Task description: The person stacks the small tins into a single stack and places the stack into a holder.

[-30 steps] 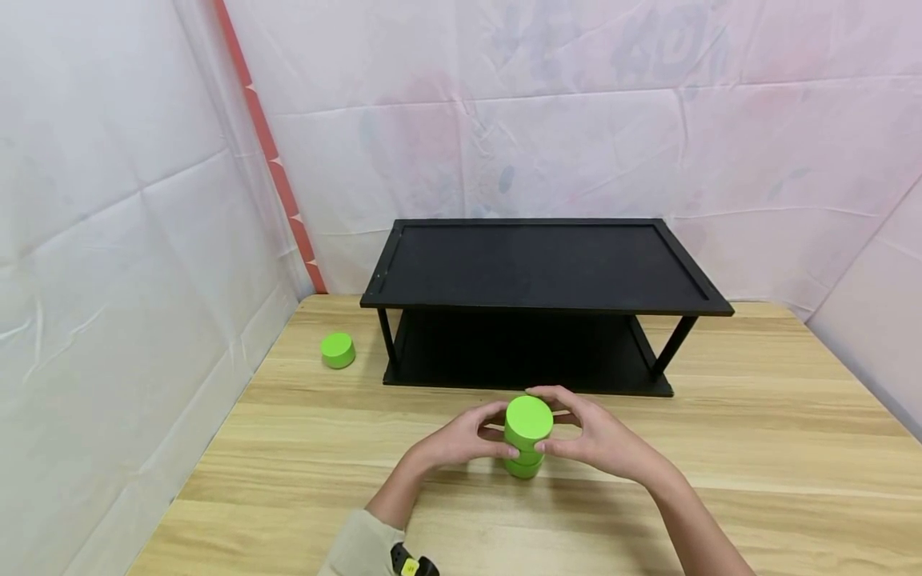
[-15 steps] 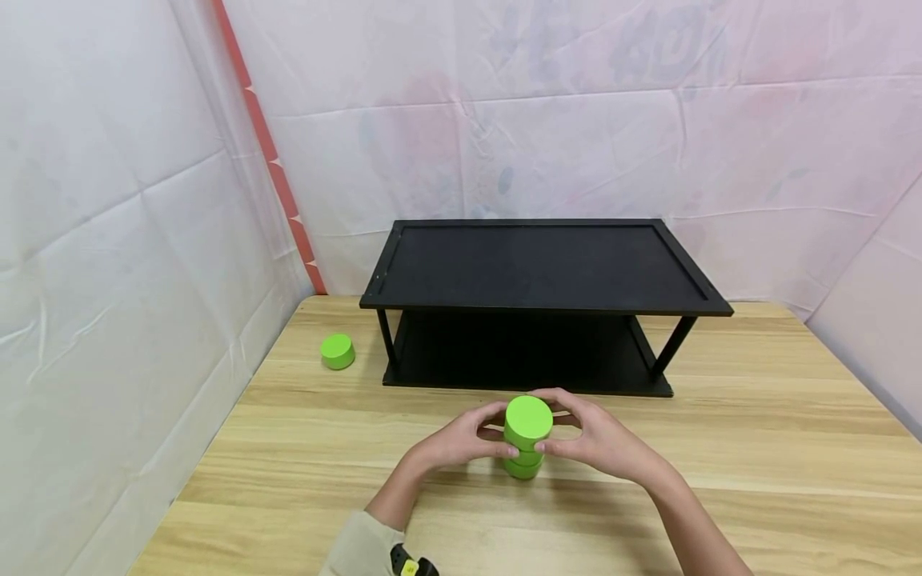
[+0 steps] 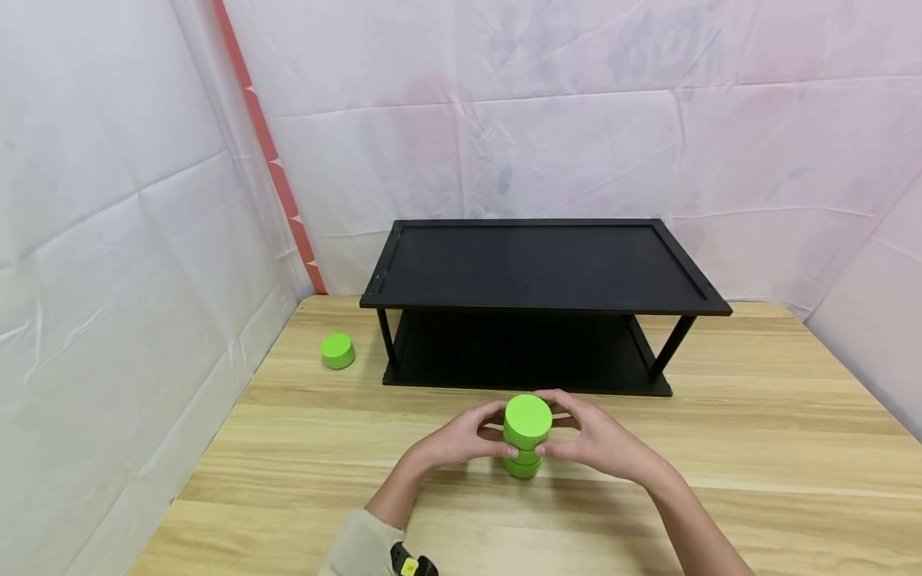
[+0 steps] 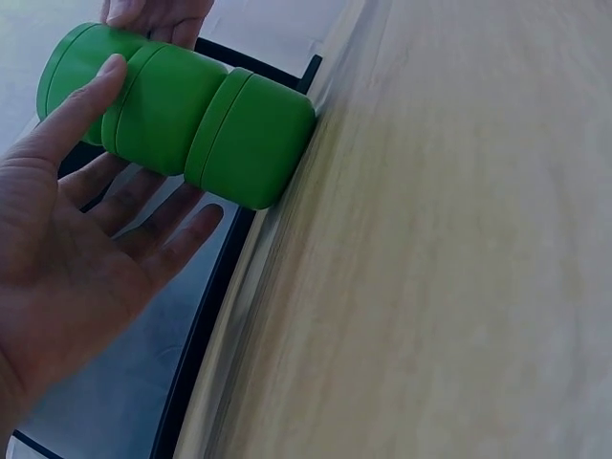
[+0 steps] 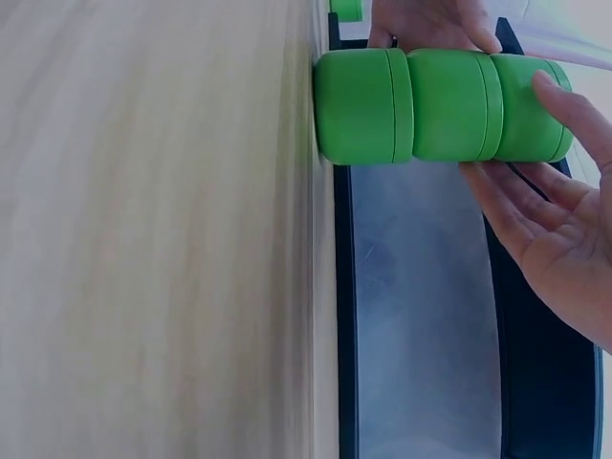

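Observation:
Three round green lidded tins stand stacked on the table in the head view: the top tin, the middle tin and the bottom tin. My left hand curves round the stack from the left, its thumb near the seam between the top and middle tins. From the right, my right hand grips the top tin, thumb in front and fingers behind. The stack leans slightly, its tins not quite lined up. Part of the fingers behind the tins is hidden in the head view.
A black two-level rack stands just behind the stack. Another green tin sits to the rack's left, near the table's left edge. The wooden table is bordered by white sheeting at the back and sides.
My right hand's fingers have shifted very slightly to the right along the top tin. The left hand and the rest look the same.

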